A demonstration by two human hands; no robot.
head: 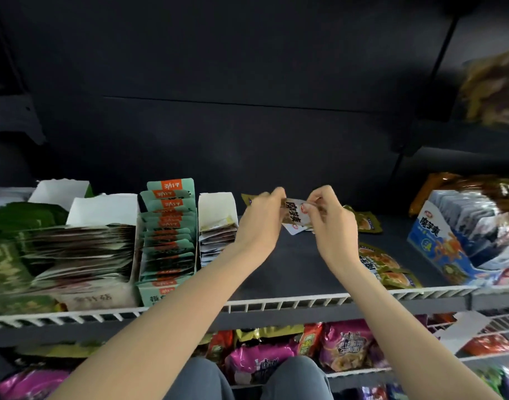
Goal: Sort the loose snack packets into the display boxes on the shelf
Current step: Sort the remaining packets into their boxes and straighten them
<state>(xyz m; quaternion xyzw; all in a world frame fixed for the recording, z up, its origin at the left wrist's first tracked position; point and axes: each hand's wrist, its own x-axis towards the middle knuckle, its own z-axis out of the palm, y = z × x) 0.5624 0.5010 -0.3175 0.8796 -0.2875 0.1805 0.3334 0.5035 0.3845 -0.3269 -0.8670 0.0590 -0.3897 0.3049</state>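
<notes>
Packet: a small white foil snack packet with black lettering [295,217] was held up over the middle of the dark shelf [291,269]; both hands pinched it.
Left hand [262,217]: grip closed on the packet's left edge.
Right hand [331,223]: grip curled round its right edge.
Boxes: a green-and-orange cardboard display box [166,241] stood at left; a blue cardboard display box [446,249] at right.
Loose: olive-yellow packets [377,261] lay on the shelf, beside the right wrist.

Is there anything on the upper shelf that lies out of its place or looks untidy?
Yes. Several olive-yellow packets lie loose and askew on the dark shelf, outside any display box. The rest stand filed in boxes. Both hands, left hand and right hand, pinch one white packet.
</notes>
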